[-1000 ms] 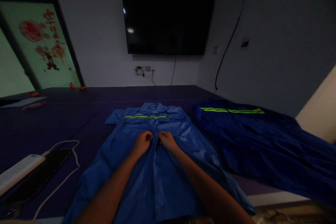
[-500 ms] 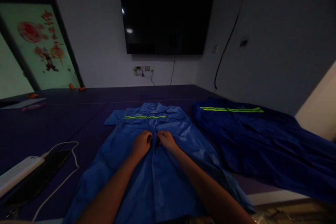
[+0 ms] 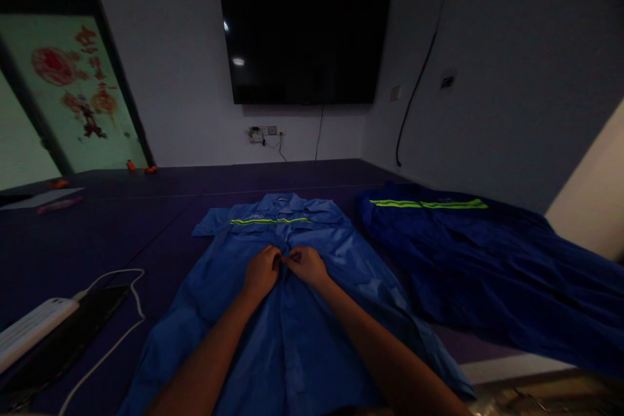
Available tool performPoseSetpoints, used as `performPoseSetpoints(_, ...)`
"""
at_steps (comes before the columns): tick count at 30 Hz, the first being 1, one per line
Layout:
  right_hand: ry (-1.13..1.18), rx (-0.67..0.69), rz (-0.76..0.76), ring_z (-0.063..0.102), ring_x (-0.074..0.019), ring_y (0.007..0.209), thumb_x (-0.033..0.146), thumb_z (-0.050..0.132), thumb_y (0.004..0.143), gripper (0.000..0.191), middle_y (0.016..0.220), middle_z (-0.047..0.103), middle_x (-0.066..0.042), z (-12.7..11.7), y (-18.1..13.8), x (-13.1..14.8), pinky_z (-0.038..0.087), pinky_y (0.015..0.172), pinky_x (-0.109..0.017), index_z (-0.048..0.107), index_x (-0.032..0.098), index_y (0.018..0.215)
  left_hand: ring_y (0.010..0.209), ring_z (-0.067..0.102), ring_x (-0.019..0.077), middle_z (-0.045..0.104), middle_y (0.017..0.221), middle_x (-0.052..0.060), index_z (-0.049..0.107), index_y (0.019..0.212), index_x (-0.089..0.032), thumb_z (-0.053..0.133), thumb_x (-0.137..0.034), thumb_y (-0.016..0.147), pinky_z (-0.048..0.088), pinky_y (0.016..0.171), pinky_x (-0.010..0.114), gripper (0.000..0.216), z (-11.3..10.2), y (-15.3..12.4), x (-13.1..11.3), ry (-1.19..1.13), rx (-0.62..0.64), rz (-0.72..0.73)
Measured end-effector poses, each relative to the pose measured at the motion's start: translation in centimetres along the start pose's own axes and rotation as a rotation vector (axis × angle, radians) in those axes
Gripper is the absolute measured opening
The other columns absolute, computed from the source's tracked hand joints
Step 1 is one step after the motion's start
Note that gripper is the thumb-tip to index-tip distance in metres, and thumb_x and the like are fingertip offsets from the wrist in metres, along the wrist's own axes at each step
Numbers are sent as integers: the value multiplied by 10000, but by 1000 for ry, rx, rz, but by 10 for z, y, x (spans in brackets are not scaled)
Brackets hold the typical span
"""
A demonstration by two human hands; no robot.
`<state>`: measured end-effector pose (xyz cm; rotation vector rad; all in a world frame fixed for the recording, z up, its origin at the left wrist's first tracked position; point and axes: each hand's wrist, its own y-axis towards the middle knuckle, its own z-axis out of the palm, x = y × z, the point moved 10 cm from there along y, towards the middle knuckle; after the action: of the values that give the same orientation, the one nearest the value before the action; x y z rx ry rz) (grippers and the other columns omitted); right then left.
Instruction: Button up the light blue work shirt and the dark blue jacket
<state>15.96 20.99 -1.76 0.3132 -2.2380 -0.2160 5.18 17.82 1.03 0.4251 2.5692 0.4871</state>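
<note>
A blue short-sleeved work shirt (image 3: 312, 338) with a collar and a yellow-green chest stripe lies face up, its collar away from me. My left hand (image 3: 263, 269) is closed on the front placket, just below the chest stripe. Right beside it, my right hand (image 3: 307, 264) pinches the same placket from the other side, and the fingertips of both hands nearly touch. Any button between the fingers is hidden.
A darker blue garment (image 3: 487, 266) with bright stripes lies to the right. On the left are a white power strip (image 3: 36, 328), a black phone-like slab (image 3: 73, 344) and a white cable (image 3: 142, 299). A purple surface (image 3: 160, 208) reaches the wall below a television (image 3: 305, 45).
My right hand has moved slightly left, closing the gap to my left hand at the placket. The camera view has shifted slightly.
</note>
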Motion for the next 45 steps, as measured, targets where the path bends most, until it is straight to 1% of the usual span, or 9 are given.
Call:
performPoseSetpoints(4,5,-20,-15,612,-139,639,237,550,675,120,661,668,-17,-1,1,1,400,545,-185,653,180,696,780,553,146,600,847,39,578,808,-169,472,-115,776,384,676,244,124,0,0,-1,-3,-1,1)
performPoseSetpoints(7,56,-28,-36,613,-144,644,215,532,679,128,637,663,-17,1,2,2,407,552,-187,653,175,672,779,553,147,599,847,37,576,812,-172,471,-112,774,386,676,245,127,-1,0,-1,4,-3,1)
performPoseSetpoints(14,127,-23,-72,583,-133,572,303,484,749,246,584,635,-14,3,3,4,394,524,-193,643,159,629,779,554,146,596,842,38,568,807,-173,446,-123,787,388,666,238,133,-2,0,-2,15,7,-3)
performPoseSetpoints(16,112,-15,-61,559,-121,520,317,444,781,302,552,616,-10,4,4,2,380,503,-194,632,152,611,781,553,146,596,842,38,566,813,-174,442,-127,790,387,666,238,134,-2,-1,-3,15,8,5)
performPoseSetpoints(18,98,1,-49,560,-114,521,268,425,787,277,577,626,-5,4,3,2,378,504,-189,639,154,654,782,552,146,597,841,37,564,816,-175,443,-130,792,386,673,240,131,-2,-1,-4,14,5,12)
performPoseSetpoints(20,73,19,-36,585,-115,578,188,446,750,206,650,653,-2,4,2,3,387,527,-181,650,164,744,785,551,148,598,841,36,561,814,-175,449,-129,789,385,678,243,124,-2,-1,-4,14,-1,14)
performPoseSetpoints(23,-26,31,-22,607,-124,663,127,486,690,208,722,671,-3,2,-2,7,392,559,-178,651,185,803,779,549,149,598,837,35,558,811,-176,458,-121,784,382,670,244,117,-2,-1,-4,10,-3,12)
performPoseSetpoints(34,-270,-7,-61,607,-140,751,167,506,707,195,812,679,-2,-10,-11,24,372,602,-199,646,232,826,759,546,144,590,824,36,554,801,-172,438,-133,793,383,654,238,123,-1,-1,-4,-10,0,22)
performPoseSetpoints(45,-318,33,-65,610,-148,812,172,464,775,195,855,676,-13,-9,-14,28,367,620,-205,625,229,869,758,547,143,585,812,35,549,799,-167,448,-102,778,385,652,240,122,1,0,-4,-38,27,16)
